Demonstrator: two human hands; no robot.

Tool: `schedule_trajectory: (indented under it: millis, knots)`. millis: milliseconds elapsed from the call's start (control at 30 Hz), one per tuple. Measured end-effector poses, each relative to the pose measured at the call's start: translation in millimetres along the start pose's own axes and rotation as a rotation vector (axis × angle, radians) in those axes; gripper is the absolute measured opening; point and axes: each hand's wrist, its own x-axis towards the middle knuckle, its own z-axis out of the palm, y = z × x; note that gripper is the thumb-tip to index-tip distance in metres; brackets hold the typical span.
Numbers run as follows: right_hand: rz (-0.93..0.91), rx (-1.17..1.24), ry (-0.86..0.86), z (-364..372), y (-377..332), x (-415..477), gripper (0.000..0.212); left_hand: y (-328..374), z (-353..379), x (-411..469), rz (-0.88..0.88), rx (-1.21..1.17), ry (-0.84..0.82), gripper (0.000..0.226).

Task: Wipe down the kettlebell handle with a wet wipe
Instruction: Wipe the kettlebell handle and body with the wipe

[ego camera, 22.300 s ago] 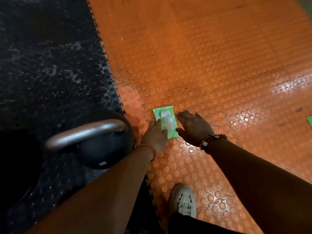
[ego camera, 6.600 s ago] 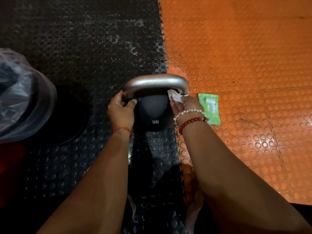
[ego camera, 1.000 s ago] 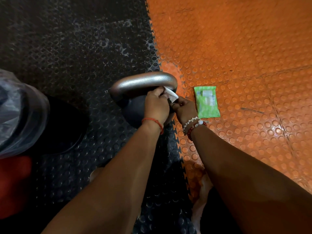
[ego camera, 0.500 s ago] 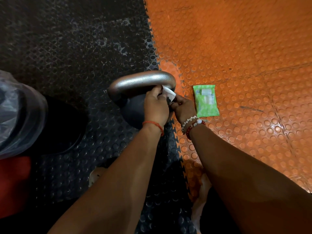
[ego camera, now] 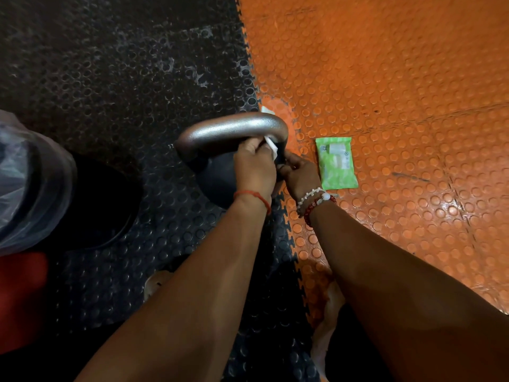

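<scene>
The kettlebell (ego camera: 220,172) stands on the black floor mat (ego camera: 110,78), at its seam with the orange mat (ego camera: 385,78). Its silver handle (ego camera: 231,130) runs left to right, long axis crosswise to the person. The left hand (ego camera: 254,166) is clenched on the wet wipe (ego camera: 271,146), pressing it under the handle's right bend. The right hand (ego camera: 298,173) sits just right of the kettlebell, fingers curled near its body; whether it grasps anything I cannot tell. The left hand is nearer the handle, so the unwiped length lies leftward from its grip. The green wipe pack (ego camera: 336,162), right of the kettlebell, lies flat and looks closed. A plastic-lined bin (ego camera: 30,183) stands well left of the kettlebell; its contents are hidden.
</scene>
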Motion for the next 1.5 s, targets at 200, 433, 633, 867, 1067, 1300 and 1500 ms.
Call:
schedule_trajectory:
  millis: [200,433,633,867,1067,1300,1500]
  knots:
    - [-0.006,-0.019,0.008,-0.2,1.0,0.0,0.045,4.8,-1.5,-14.3,-0.019,-0.037,-0.018,0.025]
    - [-0.007,-0.036,0.003,-0.2,1.3,0.9,0.045,18.3,-2.5,-24.2,-0.083,-0.176,-0.056,0.027]
    - [0.005,-0.036,0.011,-0.3,3.4,2.9,0.046,24.9,-2.6,-18.6,-0.107,-0.313,-0.026,0.024]
    - [0.018,-0.029,0.011,-0.2,1.1,0.6,0.046,26.9,-3.8,-15.7,-0.121,-0.377,-0.016,0.023]
    - [-0.030,-0.079,-0.008,-2.6,-0.7,-1.1,0.044,20.9,-2.9,-25.3,-0.139,-0.381,-0.023,0.029]
    - [-0.031,-0.068,0.000,-2.0,-1.2,-0.9,0.045,18.7,-4.2,-28.2,-0.162,-0.367,-0.041,0.032]
    - [-0.034,-0.068,0.007,-1.2,0.3,0.9,0.045,24.6,-7.5,-25.4,-0.163,-0.449,-0.033,0.031]
